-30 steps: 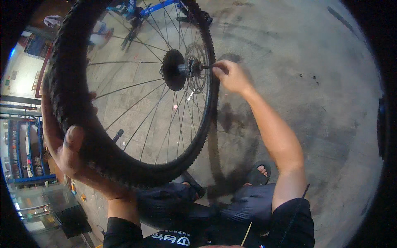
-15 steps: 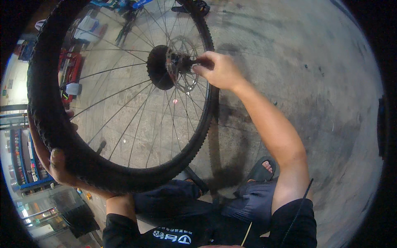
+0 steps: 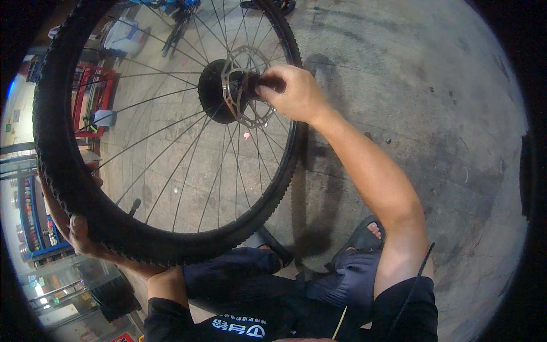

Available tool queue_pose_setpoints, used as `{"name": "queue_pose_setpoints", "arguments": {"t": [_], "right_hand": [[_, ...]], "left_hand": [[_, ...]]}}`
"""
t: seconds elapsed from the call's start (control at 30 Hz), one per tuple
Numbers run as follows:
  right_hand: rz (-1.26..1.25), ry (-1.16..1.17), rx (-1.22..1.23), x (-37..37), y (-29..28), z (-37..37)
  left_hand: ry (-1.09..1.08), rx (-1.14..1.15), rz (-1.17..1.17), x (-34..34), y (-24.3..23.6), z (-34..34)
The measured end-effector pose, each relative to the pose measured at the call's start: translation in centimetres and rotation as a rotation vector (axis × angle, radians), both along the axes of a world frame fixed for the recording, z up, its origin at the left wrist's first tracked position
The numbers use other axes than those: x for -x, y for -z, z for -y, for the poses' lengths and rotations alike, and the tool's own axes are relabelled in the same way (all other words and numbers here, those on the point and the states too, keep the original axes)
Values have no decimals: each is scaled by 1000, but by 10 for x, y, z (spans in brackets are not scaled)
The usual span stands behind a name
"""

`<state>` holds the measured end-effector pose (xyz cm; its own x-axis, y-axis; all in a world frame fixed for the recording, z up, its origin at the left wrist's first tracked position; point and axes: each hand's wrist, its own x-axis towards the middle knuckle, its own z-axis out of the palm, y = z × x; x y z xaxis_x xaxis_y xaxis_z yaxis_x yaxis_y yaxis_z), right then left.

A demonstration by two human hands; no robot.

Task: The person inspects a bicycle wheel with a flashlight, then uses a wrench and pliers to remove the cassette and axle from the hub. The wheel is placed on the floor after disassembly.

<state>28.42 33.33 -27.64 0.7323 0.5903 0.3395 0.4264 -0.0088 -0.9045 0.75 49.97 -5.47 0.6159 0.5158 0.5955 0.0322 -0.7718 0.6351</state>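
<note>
A bicycle wheel (image 3: 165, 246) with a black knobbly tyre is held up in front of me, tilted. My left hand (image 3: 80, 229) is wrapped round the tyre at its lower left; the thumb shows on the near side, some fingertips inside the rim. My right hand (image 3: 299, 94) is closed at the hub, its fingers pinching the dark axle end that sticks out past the silver disc brake rotor (image 3: 229, 97). Behind the rotor sits the dark round cassette (image 3: 211, 91). Exactly what lies between the fingertips is partly hidden. A valve stem (image 3: 135, 206) points inward from the rim.
A red metal stand (image 3: 105, 94) and a white tub (image 3: 125, 35) are seen through the spokes. Blue shelving (image 3: 43, 251) with small items is at the left. My sandalled foot (image 3: 370, 231) rests on the grey tiled floor (image 3: 444, 131).
The wheel has shifted slightly left and the rotor has turned a little more toward me. My right hand has moved slightly left with the hub, still pinching its end.
</note>
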Motion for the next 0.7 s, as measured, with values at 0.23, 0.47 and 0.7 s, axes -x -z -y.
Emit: {"name": "queue_pose_setpoints", "arguments": {"t": [0.23,0.47,0.7], "right_hand": [[23,-9,-15,-1,6,5],[-92,-47,-30,1,3,0],[-93,-36,-34,-6,15,15]], "left_hand": [[0,25,-4,0,15,1],[-9,-1,-5,8,15,7],[10,33,52,7,17,3]]}}
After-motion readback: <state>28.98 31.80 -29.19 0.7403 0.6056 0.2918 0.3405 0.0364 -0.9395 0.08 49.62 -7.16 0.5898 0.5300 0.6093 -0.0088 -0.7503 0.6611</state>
